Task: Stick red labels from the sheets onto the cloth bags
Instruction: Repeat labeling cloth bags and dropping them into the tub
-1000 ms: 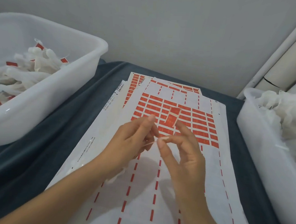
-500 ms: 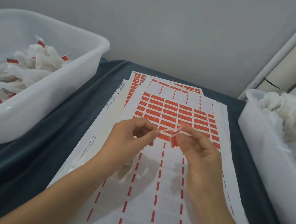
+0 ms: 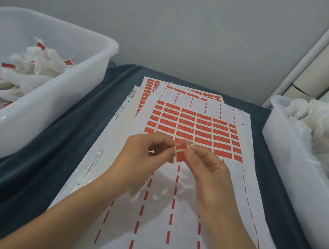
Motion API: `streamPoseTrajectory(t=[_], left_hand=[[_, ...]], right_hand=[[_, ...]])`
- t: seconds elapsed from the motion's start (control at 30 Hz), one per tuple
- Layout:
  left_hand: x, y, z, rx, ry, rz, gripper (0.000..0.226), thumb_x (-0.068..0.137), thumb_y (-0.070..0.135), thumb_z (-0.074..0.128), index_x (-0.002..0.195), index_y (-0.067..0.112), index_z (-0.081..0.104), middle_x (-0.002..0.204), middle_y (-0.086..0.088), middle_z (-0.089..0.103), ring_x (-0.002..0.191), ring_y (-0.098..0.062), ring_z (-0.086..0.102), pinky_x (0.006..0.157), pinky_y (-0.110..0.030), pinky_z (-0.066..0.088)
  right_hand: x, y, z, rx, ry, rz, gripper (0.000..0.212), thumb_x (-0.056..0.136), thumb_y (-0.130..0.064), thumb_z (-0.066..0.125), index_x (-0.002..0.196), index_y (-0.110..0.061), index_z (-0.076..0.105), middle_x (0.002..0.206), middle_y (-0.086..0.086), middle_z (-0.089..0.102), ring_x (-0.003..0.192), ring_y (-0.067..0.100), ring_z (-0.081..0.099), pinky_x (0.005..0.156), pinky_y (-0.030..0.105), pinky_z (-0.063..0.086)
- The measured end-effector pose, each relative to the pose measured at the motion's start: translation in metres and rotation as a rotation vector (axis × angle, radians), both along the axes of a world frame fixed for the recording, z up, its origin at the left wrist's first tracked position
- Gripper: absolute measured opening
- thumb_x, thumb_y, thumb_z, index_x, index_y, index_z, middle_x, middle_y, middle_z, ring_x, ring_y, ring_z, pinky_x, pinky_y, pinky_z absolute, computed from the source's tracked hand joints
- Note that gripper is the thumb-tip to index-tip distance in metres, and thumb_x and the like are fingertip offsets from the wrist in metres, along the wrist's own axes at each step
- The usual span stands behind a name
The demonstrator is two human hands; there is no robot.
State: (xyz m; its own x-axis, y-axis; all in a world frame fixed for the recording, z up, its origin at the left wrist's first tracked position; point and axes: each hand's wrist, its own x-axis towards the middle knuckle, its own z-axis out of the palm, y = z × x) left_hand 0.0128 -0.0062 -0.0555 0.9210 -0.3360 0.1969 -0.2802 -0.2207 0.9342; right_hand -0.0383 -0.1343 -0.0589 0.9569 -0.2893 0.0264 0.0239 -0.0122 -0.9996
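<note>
Folding a red label (image 3: 180,153) around something thin is the step in hand: both hands meet above the top label sheet (image 3: 183,186), fingertips pinched together on the small red piece. The left hand (image 3: 142,156) has its fingers curled in, thumb and forefinger nipping the label's left edge; a bit of white cloth bag (image 3: 138,192) seems to hang below its palm, though most of it is hidden. The right hand (image 3: 207,170) grips the label's right side between thumb and forefinger, its other fingers loosely bent.

Just beyond the fingertips lie the rows of unpeeled labels (image 3: 195,127) on the sheet; nearer the wrists the sheet is already stripped to its white backing. Well off to the left of the left hand stands a white tub (image 3: 97,61) of bags that bear red labels (image 3: 34,65), and off to the right of the right hand another tub (image 3: 289,156) heaped with plain white bags (image 3: 324,127). All of it rests on a table (image 3: 34,172) covered in dark blue cloth.

To do this well, I judge, the two halves of the label should be lined up edge to edge before the sticky faces touch, since they will not part cleanly afterwards. Then press firmly from the fold outward, keeping the cloth or its string trapped squarely in the crease, with no wrinkle.
</note>
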Motion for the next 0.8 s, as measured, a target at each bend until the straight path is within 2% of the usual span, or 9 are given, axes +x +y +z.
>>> streamPoseTrajectory(t=[0.17,0.27,0.33,0.43,0.57,0.63,0.7,0.77,0.8], left_hand=[[-0.001,0.001,0.0,0.019,0.005,-0.008,0.023,0.083,0.024,0.064,0.066,0.039,0.06,0.062,0.031,0.06,0.07,0.011,0.057,0.06,0.003,0.04],[-0.001,0.001,0.001,0.018,0.012,-0.02,0.022,0.083,0.024,0.064,0.066,0.038,0.06,0.063,0.03,0.061,0.072,0.01,0.057,0.06,0.003,0.04],[-0.002,0.001,0.003,0.018,0.028,-0.033,0.02,0.083,0.025,0.064,0.067,0.038,0.061,0.064,0.029,0.062,0.072,0.01,0.058,0.059,0.002,0.041],[-0.001,0.001,0.006,0.021,0.087,-0.038,0.019,0.084,0.026,0.063,0.069,0.036,0.064,0.066,0.027,0.063,0.068,0.01,0.058,0.053,-0.006,0.044],[0.0,0.003,0.007,-0.037,0.196,-0.024,0.024,0.087,0.021,0.06,0.067,0.033,0.067,0.063,0.022,0.064,0.057,0.006,0.057,0.053,-0.012,0.039],[-0.001,0.003,0.008,-0.041,0.186,-0.04,0.018,0.085,0.025,0.063,0.069,0.033,0.067,0.064,0.02,0.065,0.058,0.005,0.058,0.049,-0.009,0.04],[-0.003,0.002,0.011,-0.042,0.162,-0.051,0.007,0.076,0.037,0.066,0.07,0.033,0.066,0.065,0.021,0.065,0.062,0.007,0.059,0.048,-0.005,0.041],[-0.003,0.002,0.01,-0.025,0.149,-0.037,0.012,0.067,0.045,0.063,0.071,0.033,0.066,0.065,0.023,0.065,0.065,0.007,0.06,0.049,-0.004,0.041],[-0.002,0.001,0.009,-0.008,0.147,-0.029,0.011,0.068,0.043,0.063,0.071,0.032,0.065,0.065,0.023,0.065,0.065,0.007,0.06,0.05,-0.005,0.042]], right_hand=[[0.0,0.0,0.0,0.03,-0.017,-0.039,0.016,0.064,-0.043,0.063,0.077,-0.049,0.07,0.087,-0.023,0.07,0.094,-0.006,0.061,0.084,0.021,0.042],[0.0,-0.002,-0.002,0.035,-0.033,-0.047,0.015,0.065,-0.04,0.064,0.076,-0.035,0.073,0.085,-0.021,0.071,0.091,-0.005,0.062,0.079,0.017,0.042],[0.001,-0.003,-0.003,0.026,-0.048,-0.056,0.017,0.066,-0.037,0.064,0.077,-0.026,0.071,0.083,-0.019,0.071,0.089,-0.004,0.063,0.07,0.008,0.045],[0.0,-0.004,-0.002,0.018,-0.073,-0.061,0.02,0.066,-0.036,0.064,0.081,-0.022,0.068,0.08,-0.017,0.071,0.085,-0.005,0.064,0.063,-0.002,0.042],[-0.001,-0.004,-0.001,0.018,-0.095,-0.071,0.021,0.066,-0.035,0.064,0.082,-0.022,0.067,0.079,-0.02,0.071,0.083,-0.007,0.063,0.061,-0.003,0.041],[0.0,-0.004,0.0,0.02,-0.106,-0.075,0.021,0.065,-0.035,0.064,0.081,-0.022,0.068,0.079,-0.018,0.071,0.083,-0.005,0.064,0.061,-0.002,0.042],[0.0,-0.004,-0.001,0.011,-0.112,-0.082,0.02,0.065,-0.035,0.064,0.08,-0.023,0.068,0.078,-0.016,0.072,0.083,-0.003,0.065,0.061,-0.001,0.042],[0.0,-0.004,-0.001,-0.016,-0.12,-0.088,0.019,0.066,-0.035,0.063,0.08,-0.023,0.068,0.077,-0.015,0.071,0.082,-0.002,0.065,0.061,-0.001,0.042],[0.0,-0.004,-0.002,-0.03,-0.124,-0.092,0.019,0.066,-0.036,0.064,0.08,-0.023,0.068,0.077,-0.014,0.071,0.082,-0.001,0.066,0.061,-0.002,0.042]])
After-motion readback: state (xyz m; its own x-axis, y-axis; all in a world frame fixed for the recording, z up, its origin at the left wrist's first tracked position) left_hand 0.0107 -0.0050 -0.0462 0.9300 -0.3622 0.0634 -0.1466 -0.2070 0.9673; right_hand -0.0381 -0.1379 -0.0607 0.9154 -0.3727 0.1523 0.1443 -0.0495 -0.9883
